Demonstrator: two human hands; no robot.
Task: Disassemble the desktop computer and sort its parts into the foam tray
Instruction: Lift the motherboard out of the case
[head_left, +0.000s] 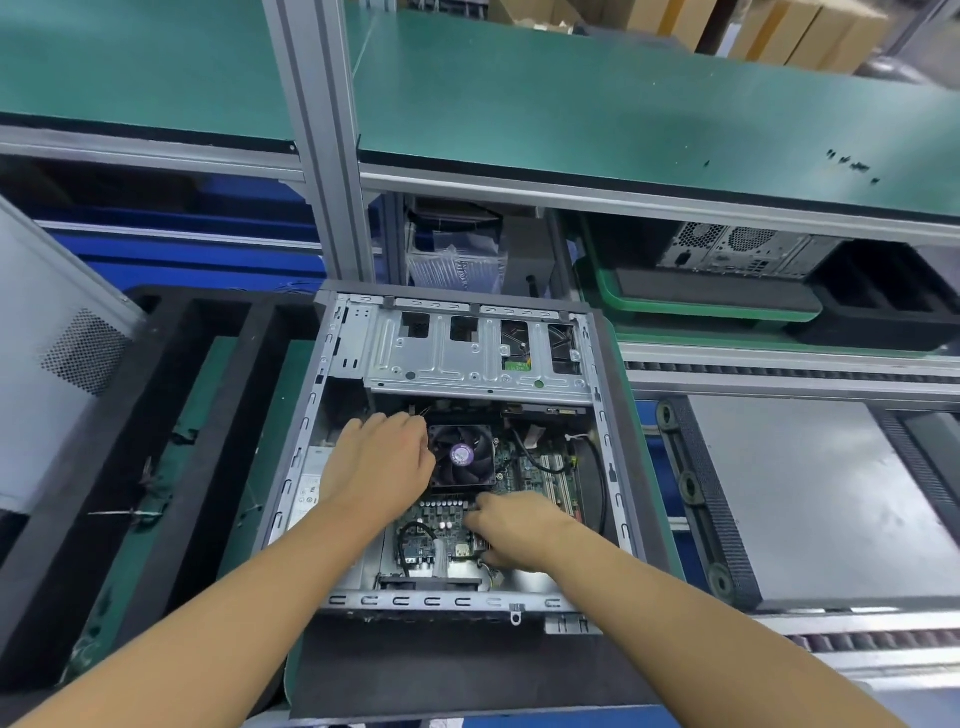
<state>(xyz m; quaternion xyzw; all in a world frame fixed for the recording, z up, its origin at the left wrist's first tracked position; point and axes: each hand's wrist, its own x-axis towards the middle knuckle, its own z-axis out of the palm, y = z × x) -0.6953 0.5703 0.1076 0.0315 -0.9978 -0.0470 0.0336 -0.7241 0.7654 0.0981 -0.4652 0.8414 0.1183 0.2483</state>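
On a green-matted desk (641, 467), a black foam tray (228, 405) lies at 9 o'clock of, and just beside, the opened desktop computer (447, 600) (green lining shows in the tray's long slots). Inside the case, a steel drive cage (467, 358) fills the 12 o'clock end above the motherboard (540, 467). The person's left hand (382, 462) reaches in at 9 o'clock of the cooler fan (462, 457), fingers curled against its edge. The right hand (519, 530), at the fan's 5 o'clock, curls its fingers onto the board. Whether either hand grips anything cannot be told.
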